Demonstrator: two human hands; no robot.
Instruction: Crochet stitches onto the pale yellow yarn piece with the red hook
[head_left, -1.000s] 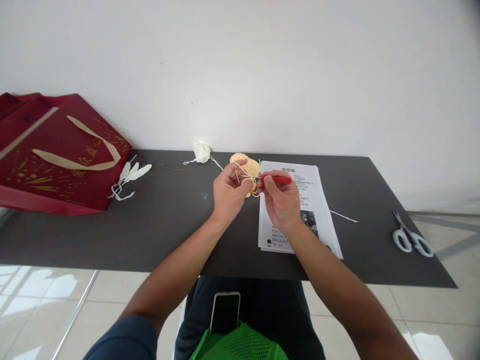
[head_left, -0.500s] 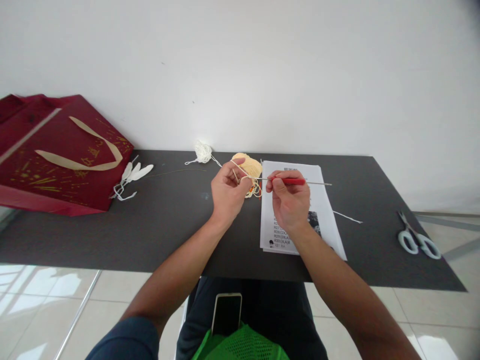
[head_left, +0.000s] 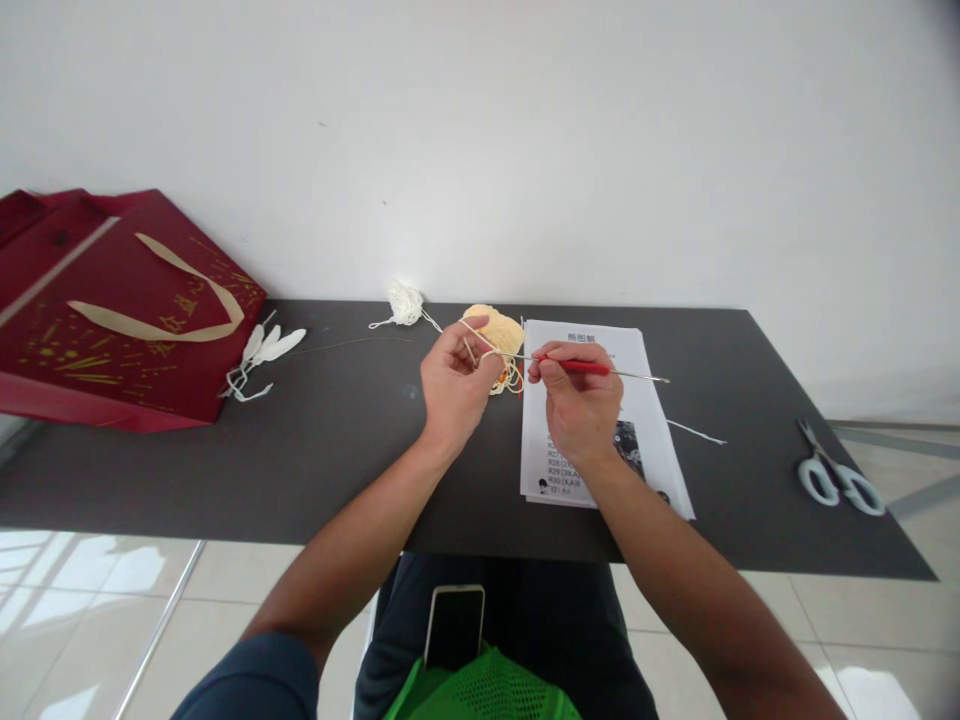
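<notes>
My right hand (head_left: pixel 581 398) is closed round the red handle of a crochet hook (head_left: pixel 576 366), whose metal shaft points left. At its tip, cream yarn (head_left: pixel 487 346) is pinched between the fingers of my left hand (head_left: pixel 459 385), with a strand running over the raised forefinger. Whatever stitches lie in that pinch are too small to make out. Behind my left hand a pale yellow ball of yarn (head_left: pixel 499 328) rests on the table, partly hidden, with loose loops below it. Printed sheets of paper (head_left: pixel 551 415) lie under my right hand.
On the dark table (head_left: pixel 360 440), a dark red gift bag (head_left: pixel 150 330) lies at the left beside white crocheted pieces (head_left: pixel 274 345). A white yarn bundle (head_left: pixel 405 303) sits near the wall. Scissors (head_left: pixel 838 475) lie at the right. A phone (head_left: pixel 454 626) rests on my lap.
The crochet hook has tilted slightly, its rear end now lower and a little farther right. My right hand has shifted a little; my left hand keeps its pinch on the yarn.
</notes>
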